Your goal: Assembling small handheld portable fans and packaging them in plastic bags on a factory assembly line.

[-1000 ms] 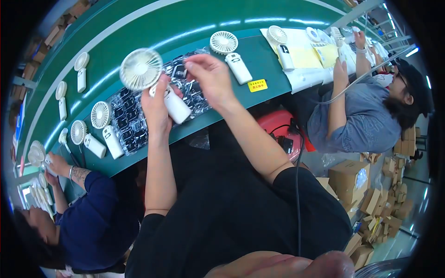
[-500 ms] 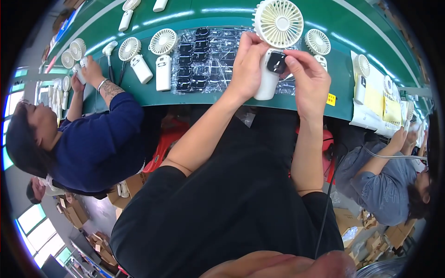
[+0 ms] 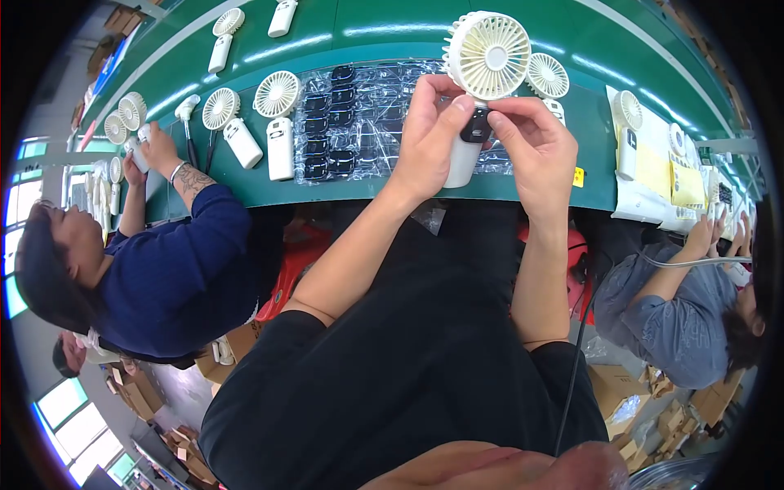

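Observation:
Over the bench's near edge I hold up a white handheld fan (image 3: 488, 55), its round grille at the top. My left hand (image 3: 431, 139) is closed round the fan's upper handle, with the thumb near the neck. A glossy black rounded-square panel (image 3: 476, 125) lies against the upper front of the handle. My right hand (image 3: 535, 145) pinches the panel's right side, thumb at its top corner. Whether the panel sits flush cannot be made out. The handle's lower part (image 3: 463, 166) shows below my hands.
Behind the fan lies a clear plastic tray (image 3: 371, 155) of black panels. Several white fans stand or lie on the green bench (image 3: 327, 189), one fan (image 3: 280, 147) left of the tray. Co-workers sit at left (image 3: 155, 261) and right (image 3: 678, 310). Papers (image 3: 653, 184) lie at right.
The fan has come slightly lower and left in view. The black panel now lies straighter along the handle, and my right thumb and fingers have moved up to its top edge.

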Motion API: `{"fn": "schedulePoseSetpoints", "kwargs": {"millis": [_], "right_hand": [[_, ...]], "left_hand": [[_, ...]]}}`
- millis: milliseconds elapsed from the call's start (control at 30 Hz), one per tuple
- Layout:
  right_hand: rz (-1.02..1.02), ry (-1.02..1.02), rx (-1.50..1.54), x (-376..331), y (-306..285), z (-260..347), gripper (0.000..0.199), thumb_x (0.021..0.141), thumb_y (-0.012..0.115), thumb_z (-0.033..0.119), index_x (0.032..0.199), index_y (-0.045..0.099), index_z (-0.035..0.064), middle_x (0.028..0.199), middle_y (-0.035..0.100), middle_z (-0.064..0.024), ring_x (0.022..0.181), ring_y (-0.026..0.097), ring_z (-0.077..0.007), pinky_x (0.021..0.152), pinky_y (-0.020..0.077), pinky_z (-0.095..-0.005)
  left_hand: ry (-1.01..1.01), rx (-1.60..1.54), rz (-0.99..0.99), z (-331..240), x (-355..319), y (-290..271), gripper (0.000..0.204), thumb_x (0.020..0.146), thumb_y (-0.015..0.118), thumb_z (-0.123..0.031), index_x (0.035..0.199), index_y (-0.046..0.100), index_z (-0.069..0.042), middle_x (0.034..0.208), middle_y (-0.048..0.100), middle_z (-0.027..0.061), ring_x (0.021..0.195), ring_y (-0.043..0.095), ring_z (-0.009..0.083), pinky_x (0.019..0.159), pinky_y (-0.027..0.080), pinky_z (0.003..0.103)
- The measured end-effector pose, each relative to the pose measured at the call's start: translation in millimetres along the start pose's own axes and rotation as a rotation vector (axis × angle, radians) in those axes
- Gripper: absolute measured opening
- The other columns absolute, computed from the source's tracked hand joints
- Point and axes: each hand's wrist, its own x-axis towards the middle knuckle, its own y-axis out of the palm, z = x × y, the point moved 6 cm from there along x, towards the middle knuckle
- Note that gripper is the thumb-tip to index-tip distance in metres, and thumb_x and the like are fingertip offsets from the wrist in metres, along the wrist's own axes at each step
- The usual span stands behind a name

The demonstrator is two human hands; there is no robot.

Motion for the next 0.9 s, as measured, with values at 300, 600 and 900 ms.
{"fn": "schedulePoseSetpoints", "kwargs": {"millis": [300,600,900], "right_hand": [[-0.009,0.148,0.073,-11,3,-21,0.029,0.096,0.064,0.014,0.120,0.060,-0.0017,0.103,0.064,-0.0026,0.092,0.059,-0.0080,0.077,0.0474,-0.0216],[-0.051,0.046,0.295,-10,21,-20,0.035,0.099,0.057,0.018,0.127,0.058,-0.0021,0.104,0.066,-0.0036,0.093,0.057,-0.0069,0.083,0.0436,-0.0204],[-0.146,0.132,0.299,-10,33,-34,0.026,0.102,0.052,0.022,0.114,0.060,-0.0003,0.091,0.064,-0.0022,0.080,0.055,-0.0052,0.069,0.0451,-0.0193]], "left_hand": [[0.178,0.065,0.012,-7,-3,2,0.032,0.095,0.063,-0.005,0.124,0.051,0.003,0.118,0.061,0.0103,0.107,0.059,0.0144,0.093,0.050,0.029],[0.140,0.008,0.003,-8,-5,1,0.036,0.093,0.066,-0.004,0.126,0.057,0.007,0.116,0.066,0.0113,0.102,0.063,0.0133,0.092,0.050,0.029],[0.141,0.018,-0.154,0,6,-6,0.027,0.097,0.059,-0.010,0.120,0.061,0.004,0.110,0.070,0.0135,0.100,0.066,0.0168,0.090,0.052,0.030]]}}
